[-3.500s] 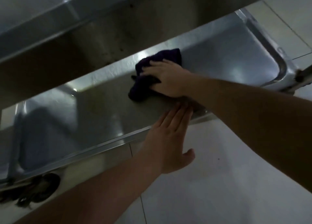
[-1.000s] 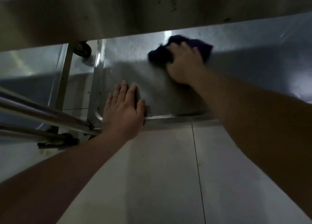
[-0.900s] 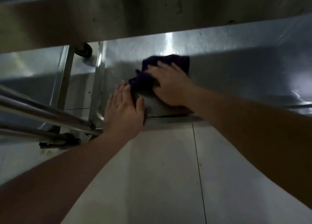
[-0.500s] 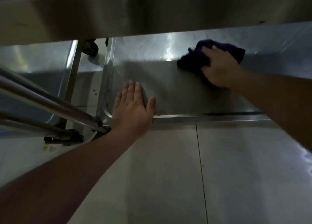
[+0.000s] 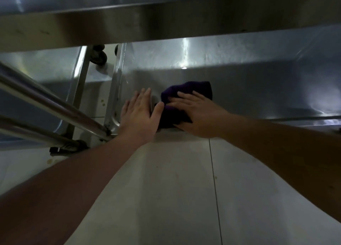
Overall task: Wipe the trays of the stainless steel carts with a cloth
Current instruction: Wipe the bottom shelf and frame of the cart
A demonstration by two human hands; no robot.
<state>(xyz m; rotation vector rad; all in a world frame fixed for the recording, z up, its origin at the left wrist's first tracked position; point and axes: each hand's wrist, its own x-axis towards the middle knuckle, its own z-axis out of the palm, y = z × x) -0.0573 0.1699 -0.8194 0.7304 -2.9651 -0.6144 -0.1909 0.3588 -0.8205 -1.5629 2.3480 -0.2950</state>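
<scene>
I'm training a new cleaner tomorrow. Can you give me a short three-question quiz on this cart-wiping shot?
1. True or false: the left hand holds the cloth.
2. Which corner of the lower tray is being wiped? A) near left B) far right C) far left
3. Fill in: the right hand presses the cloth with ____ fingers.

Key: 1 false, it lies flat on the tray edge beside the cloth; 2 A; 3 flat.

Partly hidden under right hand [image 5: 198, 113]: dark purple crumpled cloth [image 5: 191, 89]. Cut off at right edge: lower stainless steel tray [image 5: 258, 82]. Half concealed: black caster wheel [image 5: 99, 57].
</scene>
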